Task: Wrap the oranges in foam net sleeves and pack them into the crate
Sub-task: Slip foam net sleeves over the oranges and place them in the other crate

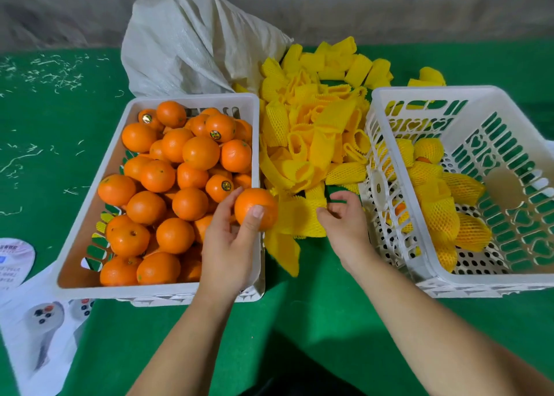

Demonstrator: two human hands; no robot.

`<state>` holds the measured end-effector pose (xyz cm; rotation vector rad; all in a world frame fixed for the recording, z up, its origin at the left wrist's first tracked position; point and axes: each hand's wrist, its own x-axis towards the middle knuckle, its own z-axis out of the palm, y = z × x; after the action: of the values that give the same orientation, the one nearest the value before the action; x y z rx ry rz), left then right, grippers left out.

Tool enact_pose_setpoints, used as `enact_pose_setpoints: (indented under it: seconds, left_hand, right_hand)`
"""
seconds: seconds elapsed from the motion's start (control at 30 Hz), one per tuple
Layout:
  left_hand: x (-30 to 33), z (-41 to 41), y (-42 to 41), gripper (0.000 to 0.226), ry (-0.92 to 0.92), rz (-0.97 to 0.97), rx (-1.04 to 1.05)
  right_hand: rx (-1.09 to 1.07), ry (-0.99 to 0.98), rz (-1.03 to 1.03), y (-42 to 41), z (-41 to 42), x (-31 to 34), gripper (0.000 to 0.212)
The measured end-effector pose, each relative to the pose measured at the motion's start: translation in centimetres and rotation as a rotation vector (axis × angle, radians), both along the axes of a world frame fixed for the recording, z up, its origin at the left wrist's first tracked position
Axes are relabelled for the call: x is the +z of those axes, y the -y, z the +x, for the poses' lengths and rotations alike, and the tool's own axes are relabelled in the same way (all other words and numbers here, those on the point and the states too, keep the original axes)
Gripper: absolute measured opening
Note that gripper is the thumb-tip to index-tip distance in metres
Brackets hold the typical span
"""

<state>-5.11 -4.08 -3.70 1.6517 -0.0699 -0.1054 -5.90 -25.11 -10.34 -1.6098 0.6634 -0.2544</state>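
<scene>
Left hand (229, 245) grips one bare orange (255, 208) between thumb and fingers, above the near right corner of the full crate (90, 263). At 3 o'clock of the orange, the right hand (344, 218) pinches a yellow foam sleeve (299, 215), its open end touching the fruit. Loose sleeves (314, 119) lie at 12 o'clock; the packing crate (449, 281), holding wrapped oranges (443, 215), stands at 3 o'clock on the green table (314, 320).
</scene>
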Motion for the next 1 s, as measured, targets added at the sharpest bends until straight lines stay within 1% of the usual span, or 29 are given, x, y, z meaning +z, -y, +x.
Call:
enact_pose_setpoints:
  seconds: [0.07, 0.17, 0.2, 0.27, 0.3, 0.37, 0.4, 0.43, 0.5, 0.53, 0.6, 0.7, 0.77, 0.8, 0.87, 0.93, 1.0]
  left_hand:
    - [0.2, -0.7, 1.1, 0.052, -0.068, -0.187, 0.027]
    - [0.0, -1.3, 2.3, 0.054, -0.127, -0.273, -0.066]
    - [0.1, -1.4, 2.7, 0.053, -0.184, -0.331, -0.091]
    - [0.0, -1.3, 3.0, 0.057, -0.272, -0.424, -0.108]
    - [-0.2, -1.1, 2.9, 0.061, -0.284, -0.432, -0.119]
    - [-0.4, -1.0, 2.7, 0.067, -0.265, -0.403, -0.151]
    - [-0.5, -1.0, 2.6, 0.069, -0.249, -0.381, -0.166]
    - [-0.5, -1.1, 2.5, 0.070, -0.236, -0.366, -0.182]
    - [-0.4, -1.3, 2.3, 0.073, -0.223, -0.360, -0.194]
    - [-0.2, -1.4, 2.2, 0.074, -0.216, -0.360, -0.192]
    - [0.0, -1.6, 2.1, 0.076, -0.205, -0.363, -0.196]
    - [0.1, -1.9, 1.8, 0.081, -0.215, -0.344, -0.236]
    - [0.0, -1.8, 1.4, 0.079, -0.229, -0.332, -0.299]
    - [0.0, -1.7, 1.1, 0.079, -0.242, -0.335, -0.341]
    - [-0.1, -1.5, 0.7, 0.083, -0.278, -0.329, -0.433]
    - [-0.1, -1.2, 0.4, 0.085, -0.317, -0.309, -0.514]
    - [-0.1, -0.9, 0.2, 0.089, -0.361, -0.321, -0.548]
  right_hand:
    - [0.029, 0.052, 0.155, -1.7, -0.8, 3.1, 0.038]
    - [0.183, 0.162, 0.422, -3.7, -1.7, 6.4, 0.040]
    - [0.210, 0.179, 0.502, -4.0, -2.0, 7.0, 0.038]
    - [0.204, 0.190, 0.595, -4.1, -2.4, 7.3, 0.029]
    - [0.211, 0.190, 0.644, -3.9, -2.6, 7.1, 0.027]
    - [0.269, 0.202, 0.717, -3.6, -2.9, 6.7, 0.031]
    - [0.297, 0.202, 0.685, -3.5, -2.9, 6.4, 0.035]
    - [0.322, 0.197, 0.605, -3.5, -2.9, 6.3, 0.041]
    - [0.373, 0.148, 0.391, -3.7, -2.9, 6.3, 0.055]
    - [0.380, 0.125, 0.289, -3.8, -2.9, 6.3, 0.056]
    - [0.322, 0.121, 0.146, -3.9, -2.6, 6.2, 0.047]
    - [0.053, 0.162, 0.077, -3.6, -2.0, 6.1, 0.029]
    - [-0.071, 0.203, -0.042, -3.4, -1.7, 6.1, 0.022]
    - [-0.085, 0.232, -0.133, -3.4, -1.6, 6.1, 0.020]
    - [-0.039, 0.260, -0.307, -3.6, -1.5, 6.3, 0.025]
    - [0.035, 0.266, -0.383, -4.0, -1.5, 6.2, 0.026]
    - [0.095, 0.261, -0.414, -4.2, -1.4, 6.2, 0.024]
